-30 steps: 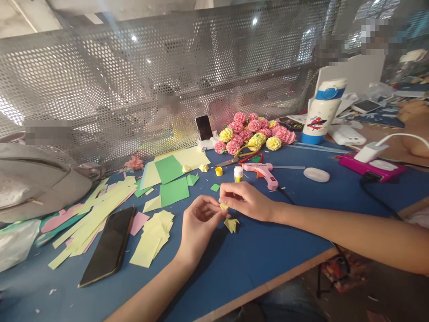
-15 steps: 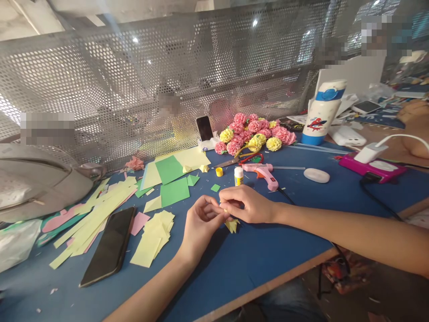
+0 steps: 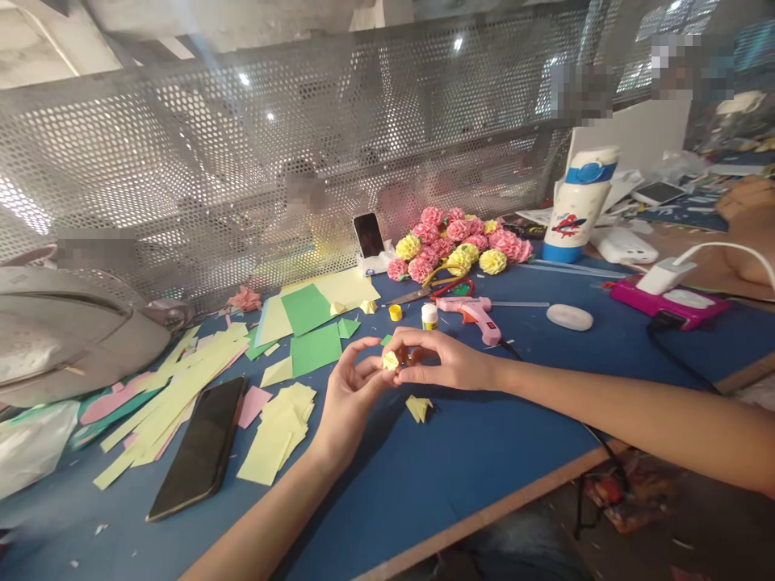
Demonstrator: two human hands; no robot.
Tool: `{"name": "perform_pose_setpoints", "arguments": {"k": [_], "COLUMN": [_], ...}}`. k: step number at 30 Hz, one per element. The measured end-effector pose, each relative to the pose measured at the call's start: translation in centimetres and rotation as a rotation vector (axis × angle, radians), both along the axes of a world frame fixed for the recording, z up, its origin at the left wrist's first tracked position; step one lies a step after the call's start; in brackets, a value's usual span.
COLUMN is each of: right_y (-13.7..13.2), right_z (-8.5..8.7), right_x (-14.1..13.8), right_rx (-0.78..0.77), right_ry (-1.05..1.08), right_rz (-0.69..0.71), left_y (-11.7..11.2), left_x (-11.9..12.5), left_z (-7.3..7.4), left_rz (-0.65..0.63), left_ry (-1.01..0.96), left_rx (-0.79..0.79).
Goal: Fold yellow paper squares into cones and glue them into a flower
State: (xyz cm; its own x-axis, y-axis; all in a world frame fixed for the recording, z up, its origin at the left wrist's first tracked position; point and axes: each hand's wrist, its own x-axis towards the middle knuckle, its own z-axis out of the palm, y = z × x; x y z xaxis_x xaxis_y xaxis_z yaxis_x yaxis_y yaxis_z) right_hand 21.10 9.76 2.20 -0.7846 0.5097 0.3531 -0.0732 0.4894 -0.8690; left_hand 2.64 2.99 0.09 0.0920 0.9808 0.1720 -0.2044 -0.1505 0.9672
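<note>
Left hand [image 3: 349, 397], right hand [image 3: 445, 365], yellow paper piece [image 3: 391, 361] higher than before.

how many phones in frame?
3. Black phone lying flat beside the yellow paper strips; upright phone propped left of the paper flowers; third phone far right, beyond the bottle. More could be hidden under clutter.
</note>
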Motion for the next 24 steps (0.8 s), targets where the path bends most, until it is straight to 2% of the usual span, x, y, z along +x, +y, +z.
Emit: {"name": "perform_pose_setpoints", "arguments": {"k": [4,6,12,16,19,24], "right_y": [0.3,0.4,0.4,0.5,0.7,1.1], "right_z": [-0.2,-0.2,-0.5,-0.9,-1.1,-1.1], "right_x": [-0.1,0.0,-0.2,-0.4,-0.5,-0.4], "right_rx": [0.026,-0.018,-0.215,-0.322,-0.359,-0.389], "right_ry": [0.05,0.082,0.113,0.105,0.111,0.145], "right_rz": [-0.077,-0.087,0.008,0.075,0.074,0.028], "left_y": [0.2,0.4,0.4,0.0,-0.1,0.6], "left_x": [-0.4,-0.8,-1.3,-0.6,-0.5,-1.2], "left_z": [-0.1,0.0,0.4,0.4,0.3,0.2], "left_rz": [-0.033,-0.063,-0.189,-0.207,-0.171,0.012], "left_ry": [0.106,0.2,0.602,0.714,0.71,0.638], "left_rx": [0.026,0.048,0.149,0.199,0.207,0.223]}}
